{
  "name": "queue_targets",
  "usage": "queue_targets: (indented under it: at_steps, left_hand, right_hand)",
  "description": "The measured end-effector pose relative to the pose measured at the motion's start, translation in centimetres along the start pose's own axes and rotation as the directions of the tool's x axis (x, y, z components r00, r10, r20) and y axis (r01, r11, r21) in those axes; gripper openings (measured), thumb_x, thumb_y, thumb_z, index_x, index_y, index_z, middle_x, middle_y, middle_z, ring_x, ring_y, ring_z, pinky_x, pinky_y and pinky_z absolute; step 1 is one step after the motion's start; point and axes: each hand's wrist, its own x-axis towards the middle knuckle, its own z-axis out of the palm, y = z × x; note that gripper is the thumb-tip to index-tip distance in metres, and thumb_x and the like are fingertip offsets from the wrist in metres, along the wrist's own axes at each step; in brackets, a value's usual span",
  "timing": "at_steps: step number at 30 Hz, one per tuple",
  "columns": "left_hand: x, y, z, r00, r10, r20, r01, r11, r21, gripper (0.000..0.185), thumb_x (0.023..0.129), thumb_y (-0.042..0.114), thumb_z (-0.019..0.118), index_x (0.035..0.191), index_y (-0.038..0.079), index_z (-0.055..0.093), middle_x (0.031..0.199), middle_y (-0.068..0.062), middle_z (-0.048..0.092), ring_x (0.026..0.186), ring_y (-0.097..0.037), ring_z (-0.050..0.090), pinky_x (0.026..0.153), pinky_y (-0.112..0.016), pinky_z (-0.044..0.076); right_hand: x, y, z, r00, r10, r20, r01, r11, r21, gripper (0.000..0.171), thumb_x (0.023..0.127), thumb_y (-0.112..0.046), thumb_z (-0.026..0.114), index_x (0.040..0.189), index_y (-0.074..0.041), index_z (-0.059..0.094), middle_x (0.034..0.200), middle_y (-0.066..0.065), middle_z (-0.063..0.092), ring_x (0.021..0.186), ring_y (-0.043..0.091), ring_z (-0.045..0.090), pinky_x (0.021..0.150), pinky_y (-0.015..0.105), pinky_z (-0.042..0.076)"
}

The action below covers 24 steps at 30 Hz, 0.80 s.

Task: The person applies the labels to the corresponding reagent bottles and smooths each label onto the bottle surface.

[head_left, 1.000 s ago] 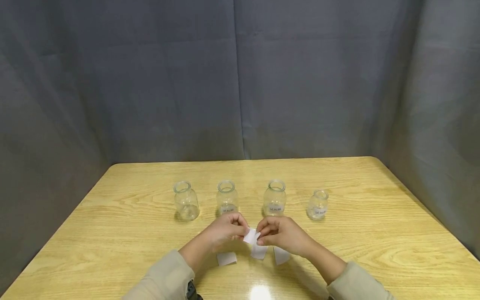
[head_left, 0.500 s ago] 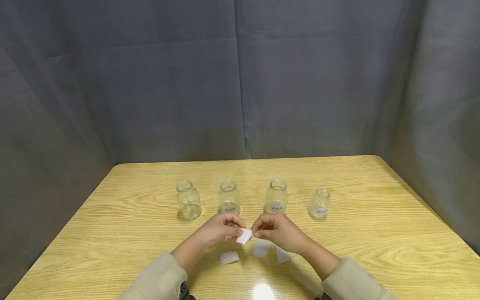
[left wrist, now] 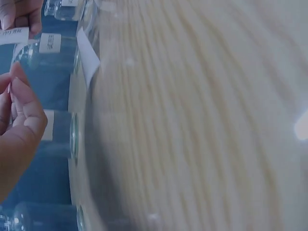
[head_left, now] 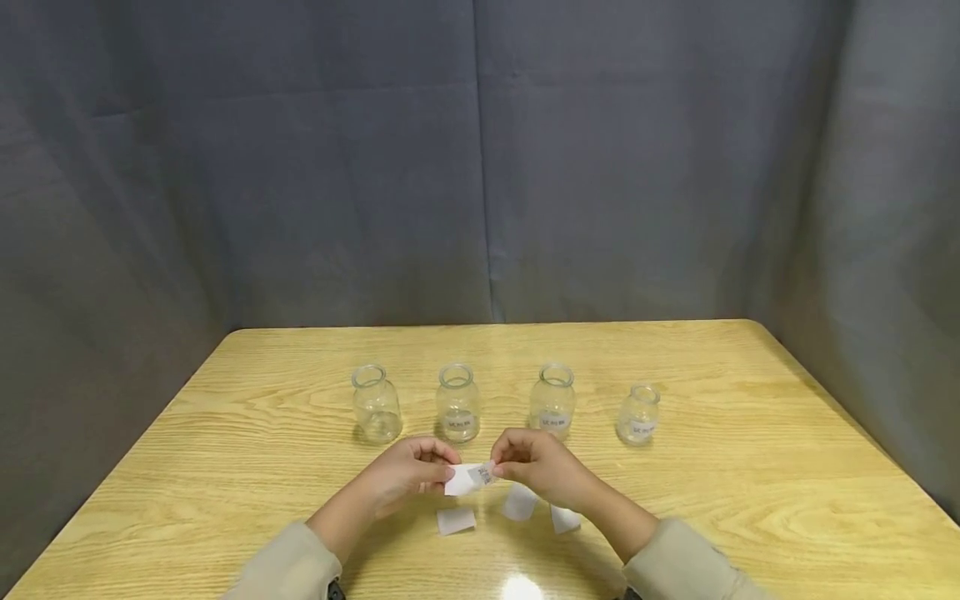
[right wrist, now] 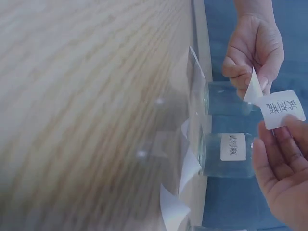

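Note:
My left hand [head_left: 405, 479] pinches a small white backing paper [head_left: 458, 482] between thumb and fingers. A white sticker label [right wrist: 283, 109] with dark handwriting is held at its edge by my right hand [head_left: 542, 468]. In the right wrist view the label is lifted off most of the backing, and the two still appear to meet at one corner. Behind the hands stand glass jars in a row. The leftmost jar [head_left: 377, 408] shows no label, while the second jar [head_left: 458, 408], third jar [head_left: 552, 404] and smaller right jar [head_left: 639, 415] each carry one.
Three white paper pieces lie on the wooden table [head_left: 225, 467] before the hands: a left piece [head_left: 456, 521], a middle piece [head_left: 520, 502] and a right piece [head_left: 565, 519]. A grey curtain [head_left: 360, 167] closes off the back and sides.
Both hands have moved left with the paper. The label has been drawn away from its backing, and its written face now shows between the hands.

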Motion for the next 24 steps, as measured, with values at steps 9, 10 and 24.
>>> queue_targets:
  at_steps: [9,10,24]
  left_hand:
    - [-1.7,-0.3,-1.9,0.999,-0.044,0.009,0.044,0.997,0.067,0.013,0.082,0.001,0.057,0.094,-0.003,0.055,0.084,-0.003,0.054,0.078,-0.014,0.053,0.070,-0.023,0.048]
    - [-1.9,-0.4,-2.1,0.999,-0.049,0.011,0.048,0.996,0.078,0.012,0.082,0.001,0.057,0.093,-0.003,0.055,0.083,-0.002,0.054,0.077,-0.014,0.053,0.069,-0.023,0.047]
    - [-3.3,-0.7,-4.1,0.995,-0.091,-0.040,0.097,0.975,0.199,0.019,0.082,0.012,0.060,0.095,-0.001,0.055,0.092,-0.005,0.057,0.087,-0.016,0.054,0.079,-0.032,0.048]
  right_hand:
    - [1.6,0.1,1.3,1.000,0.021,0.021,-0.023,0.997,0.076,0.007,0.088,0.004,0.051,0.094,0.006,0.054,0.083,0.005,0.050,0.074,0.014,0.049,0.068,0.025,0.049]
    - [1.7,0.0,1.5,0.999,0.025,0.019,-0.027,0.996,0.085,0.008,0.087,0.005,0.051,0.094,0.006,0.054,0.083,0.006,0.050,0.074,0.014,0.049,0.068,0.025,0.049]
    - [4.0,-0.3,3.5,0.999,0.040,-0.020,-0.039,0.998,0.055,0.013,0.082,0.006,0.057,0.095,0.004,0.060,0.084,0.010,0.055,0.073,0.012,0.044,0.062,0.016,0.040]
